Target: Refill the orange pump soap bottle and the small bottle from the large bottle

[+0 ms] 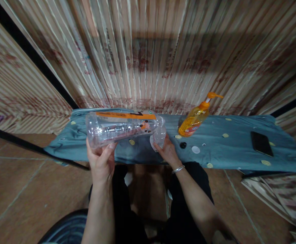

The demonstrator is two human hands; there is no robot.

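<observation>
My left hand is closed around the base end of a large clear plastic bottle with an orange label. The bottle lies nearly level in the air above the table, its neck pointing right. At its mouth is a small clear plastic cup, tilted, with my right hand gripping it from the right. I cannot tell whether any liquid is passing between the two. Just right of that hand, a black cap and a white round disc lie on the cloth.
A pump bottle of orange liquid stands behind the caps. Farther right lies a dark phone on the teal tablecloth. Striped curtains hang close behind the table, and black poles slant at the sides.
</observation>
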